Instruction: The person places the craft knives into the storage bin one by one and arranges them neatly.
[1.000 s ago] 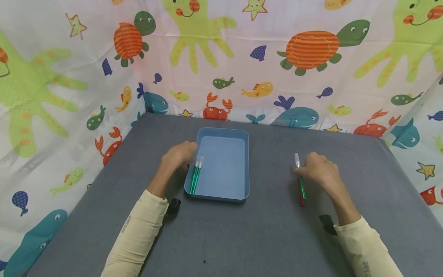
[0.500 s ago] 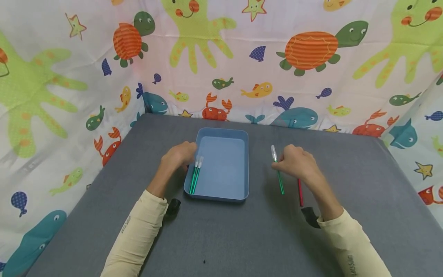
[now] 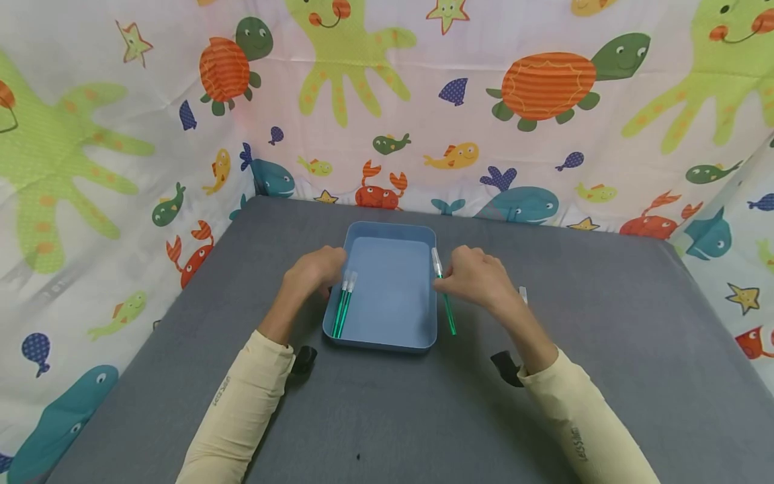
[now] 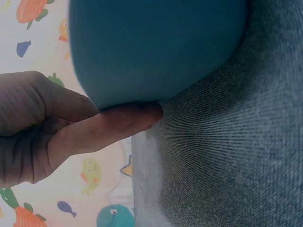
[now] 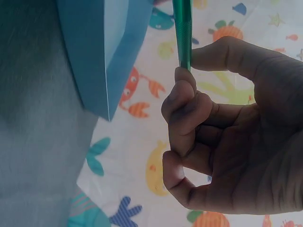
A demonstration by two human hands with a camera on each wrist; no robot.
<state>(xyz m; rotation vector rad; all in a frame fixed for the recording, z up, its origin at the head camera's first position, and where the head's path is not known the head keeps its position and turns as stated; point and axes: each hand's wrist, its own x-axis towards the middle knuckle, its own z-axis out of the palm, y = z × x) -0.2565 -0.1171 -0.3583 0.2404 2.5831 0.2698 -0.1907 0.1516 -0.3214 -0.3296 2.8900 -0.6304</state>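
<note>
A blue tray [image 3: 396, 289] lies on the table, with two green capped craft knives [image 3: 341, 312] side by side along its left inner wall. My left hand [image 3: 314, 269] grips the tray's left edge; in the left wrist view its fingers [image 4: 113, 124] press along the outside of the wall. At the tray's right edge, my right hand [image 3: 474, 279] pinches another green craft knife [image 3: 449, 316], clear cap pointing away. The right wrist view shows its knurled green handle [image 5: 183, 33] between thumb and index finger. A further knife's clear cap [image 3: 523, 294] shows past my right forearm, its body hidden.
Grey cloth covers the table [image 3: 387, 417]. A printed sea-animal curtain [image 3: 387, 101] rises along the back and sides. A black strap piece [image 3: 506, 368] hangs under the right wrist, another [image 3: 304, 361] by the left.
My right hand has lifted the green craft knife away from the red one and carried it left to the tray's right edge. The left hand has stayed on the tray.
</note>
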